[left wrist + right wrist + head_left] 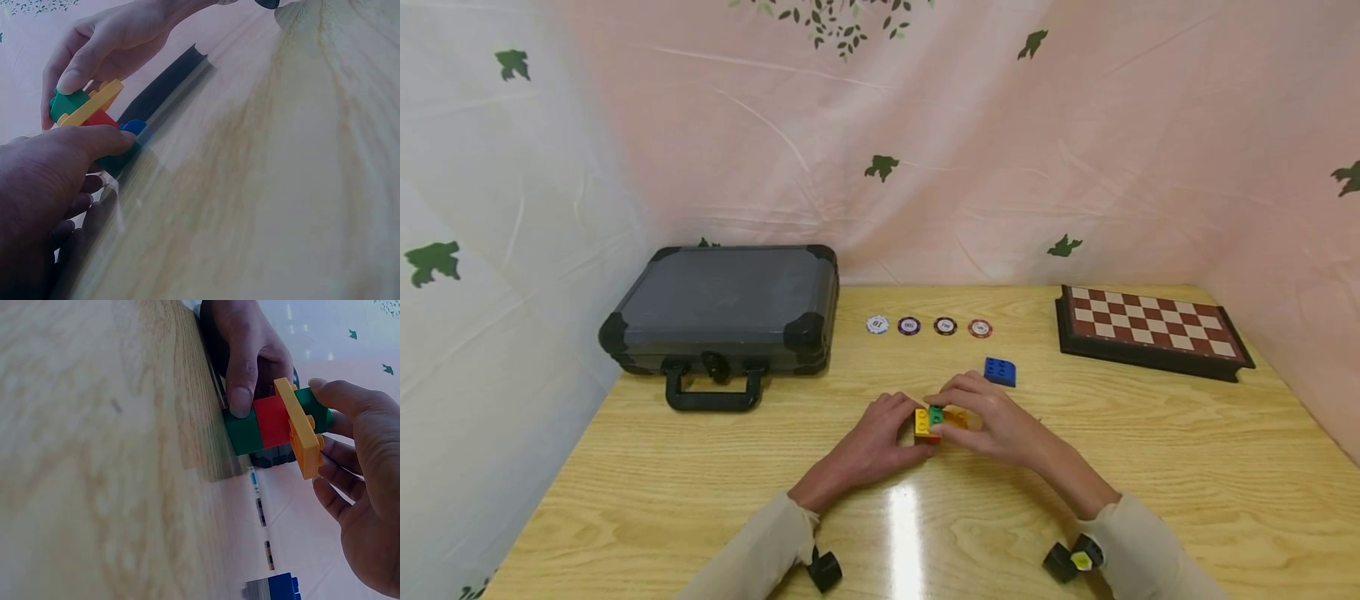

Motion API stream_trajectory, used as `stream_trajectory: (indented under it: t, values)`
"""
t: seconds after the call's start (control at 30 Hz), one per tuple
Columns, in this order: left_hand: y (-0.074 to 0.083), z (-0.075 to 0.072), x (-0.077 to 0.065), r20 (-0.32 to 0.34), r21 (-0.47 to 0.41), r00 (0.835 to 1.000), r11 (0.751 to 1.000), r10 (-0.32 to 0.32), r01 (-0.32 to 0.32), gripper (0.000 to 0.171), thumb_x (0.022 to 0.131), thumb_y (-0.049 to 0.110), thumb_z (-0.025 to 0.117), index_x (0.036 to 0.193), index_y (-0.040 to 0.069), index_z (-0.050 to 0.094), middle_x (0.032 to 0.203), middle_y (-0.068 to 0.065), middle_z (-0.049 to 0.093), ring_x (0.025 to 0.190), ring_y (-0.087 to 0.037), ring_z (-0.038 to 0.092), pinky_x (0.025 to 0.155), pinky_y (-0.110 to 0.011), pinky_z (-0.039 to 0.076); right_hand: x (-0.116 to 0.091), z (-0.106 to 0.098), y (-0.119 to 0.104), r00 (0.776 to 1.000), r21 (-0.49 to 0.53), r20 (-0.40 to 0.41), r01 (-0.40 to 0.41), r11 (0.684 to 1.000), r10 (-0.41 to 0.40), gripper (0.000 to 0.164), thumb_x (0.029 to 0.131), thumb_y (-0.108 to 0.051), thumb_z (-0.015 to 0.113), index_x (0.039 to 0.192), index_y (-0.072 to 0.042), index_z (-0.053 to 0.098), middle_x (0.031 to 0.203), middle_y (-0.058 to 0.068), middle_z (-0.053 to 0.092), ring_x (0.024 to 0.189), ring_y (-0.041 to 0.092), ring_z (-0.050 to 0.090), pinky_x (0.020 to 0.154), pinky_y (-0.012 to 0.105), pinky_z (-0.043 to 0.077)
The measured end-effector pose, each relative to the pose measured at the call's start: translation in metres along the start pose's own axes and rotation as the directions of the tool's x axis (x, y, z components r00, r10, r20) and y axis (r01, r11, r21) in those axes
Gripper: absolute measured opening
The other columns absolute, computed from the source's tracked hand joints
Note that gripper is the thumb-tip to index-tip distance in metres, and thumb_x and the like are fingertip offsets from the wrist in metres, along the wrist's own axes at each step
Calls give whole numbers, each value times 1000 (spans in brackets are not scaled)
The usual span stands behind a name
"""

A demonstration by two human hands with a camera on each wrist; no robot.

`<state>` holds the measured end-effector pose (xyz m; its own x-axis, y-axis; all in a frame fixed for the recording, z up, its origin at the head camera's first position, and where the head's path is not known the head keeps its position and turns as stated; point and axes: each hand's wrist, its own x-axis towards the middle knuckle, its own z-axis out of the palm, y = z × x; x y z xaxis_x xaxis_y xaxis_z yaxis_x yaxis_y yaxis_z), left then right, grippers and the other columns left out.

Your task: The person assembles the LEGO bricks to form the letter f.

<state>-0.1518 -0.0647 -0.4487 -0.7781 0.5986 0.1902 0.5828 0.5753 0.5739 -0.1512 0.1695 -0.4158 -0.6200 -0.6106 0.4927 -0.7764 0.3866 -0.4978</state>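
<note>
Steadying a small stack of green, red and yellow plastic building bricks (937, 421) at table centre, the left hand (871, 446) grips its base while the right hand (992, 421) pinches the top green brick, a loose blue brick (1000, 372) at one o'clock.

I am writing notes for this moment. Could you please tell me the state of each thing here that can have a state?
Brick stack: assembled, standing on the table, held by both hands.
Left hand: grips the lower bricks.
Right hand: pinches the top green brick.
Blue brick: loose, lying flat, untouched.
Case: closed, lying flat.
Chessboard box: closed, no pieces on it.
Four chips: lying flat in a row, not stacked.
</note>
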Motion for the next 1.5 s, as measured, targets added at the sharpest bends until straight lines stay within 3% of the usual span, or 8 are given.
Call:
stream_trajectory:
  t: [0.47,0.97,1.27,1.5]
  values:
    - [-1,2,1,16,2,1000,1000,-21,21,46,94,32,78,132,11,64,121,0,62,110,-18,53,98,-40,43,0,1,1,1000,-4,8,-21,1000,21,34,88,-17,83,120,-8,74,111,-4,67,105,15,58,87,40,53]
    - [-1,1,1,15,-2,999,999,-37,37,40,93,34,79,124,12,67,116,2,62,106,-17,52,94,-37,44,-5,-4,1,994,2,14,-111,994,111,39,90,-18,81,126,-7,71,115,-5,66,109,15,57,92,46,51]
    - [-1,2,1,10,-10,999,999,-45,45,41,93,37,79,123,13,67,114,2,62,105,-16,52,95,-37,45,-17,-18,10,989,-17,-42,-140,990,139,37,89,-9,80,125,-7,71,112,4,68,109,17,59,90,50,51]
    - [1,1,2,36,-11,997,997,-74,75,43,93,38,78,126,13,66,120,2,62,111,-17,52,99,-38,44,-25,-28,25,984,-50,-113,-143,989,136,38,86,-2,81,122,-4,72,107,7,68,103,21,59,84,45,53]
